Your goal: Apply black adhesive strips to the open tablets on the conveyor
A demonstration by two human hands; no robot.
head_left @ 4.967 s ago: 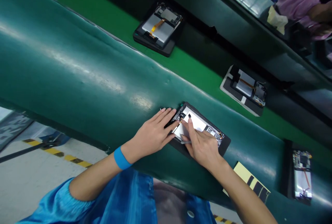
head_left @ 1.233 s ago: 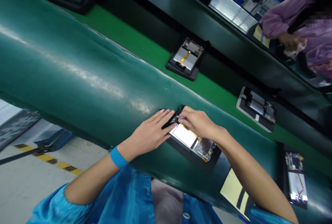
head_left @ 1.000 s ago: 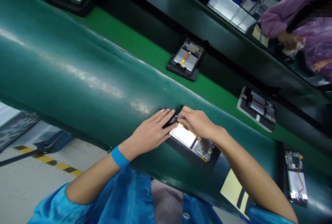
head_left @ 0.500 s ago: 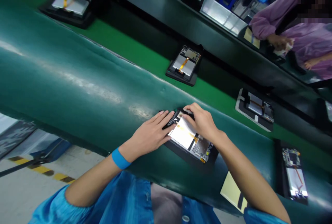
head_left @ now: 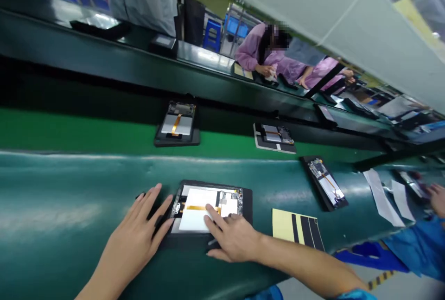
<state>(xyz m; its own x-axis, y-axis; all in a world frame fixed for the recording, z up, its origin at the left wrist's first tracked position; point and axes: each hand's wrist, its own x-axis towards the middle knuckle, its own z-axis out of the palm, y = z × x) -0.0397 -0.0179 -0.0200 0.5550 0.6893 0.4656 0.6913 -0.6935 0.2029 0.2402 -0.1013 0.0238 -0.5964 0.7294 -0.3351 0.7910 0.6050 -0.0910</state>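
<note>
An opened tablet lies on a black pad on the bench in front of me, showing its silvery battery, an orange ribbon cable and a circuit board at the right end. My left hand is at the tablet's left edge, fingers spread, with something dark partly hidden beneath it. Over the battery is my right hand, its index finger stretched to the ribbon cable and its thumb apart. A small dark shape shows between that thumb and the fingers; I cannot tell what it is.
Beyond the bench edge, more opened tablets sit on the green belt. Another opened tablet and yellow card lie to the right, near white paper strips. A co-worker's hand is at far right.
My view has swung right and up. The tablet now lies nearly level across my view. My right hand has gone from the tablet's far edge onto its battery; my left hand has come off its corner.
</note>
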